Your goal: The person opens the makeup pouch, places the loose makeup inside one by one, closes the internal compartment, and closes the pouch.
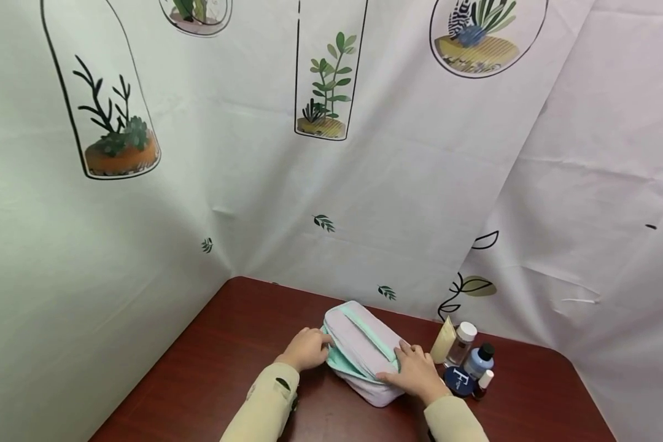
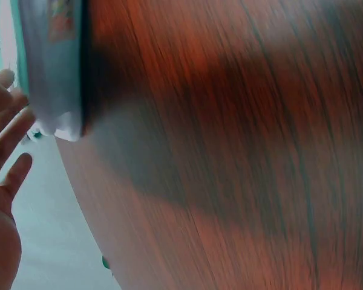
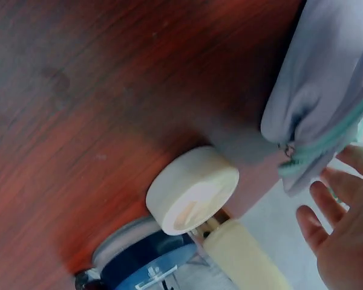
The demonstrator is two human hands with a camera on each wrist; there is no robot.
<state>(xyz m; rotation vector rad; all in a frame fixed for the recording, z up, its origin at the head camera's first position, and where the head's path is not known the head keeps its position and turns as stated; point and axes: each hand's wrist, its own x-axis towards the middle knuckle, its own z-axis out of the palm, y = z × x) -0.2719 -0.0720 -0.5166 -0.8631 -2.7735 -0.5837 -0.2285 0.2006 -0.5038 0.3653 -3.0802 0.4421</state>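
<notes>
A lavender toiletry bag (image 1: pixel 359 334) with mint trim and a mint top strap lies on the dark red table (image 1: pixel 243 331). Along its near side the mint zip edge gapes; the inside cannot be seen. At the bag's left end, my left hand (image 1: pixel 307 348) pinches the edge with bent fingers. My right hand (image 1: pixel 418 373) holds the right end, fingers over the top by the strap and thumb at the near corner. In the left wrist view, part of the bag (image 2: pixel 51 66) shows beside the fingers. The right wrist view catches its corner (image 3: pixel 317 103).
Right of the bag stand a cream tube (image 1: pixel 444 341), a white-capped bottle (image 1: pixel 461 347), a blue bottle (image 1: pixel 477 361), a navy round case (image 1: pixel 458 380) and a small white-capped bottle (image 1: pixel 483 384). A white round container (image 3: pixel 193 190) shows near the right hand. Patterned cloth (image 1: pixel 265 184) hangs behind.
</notes>
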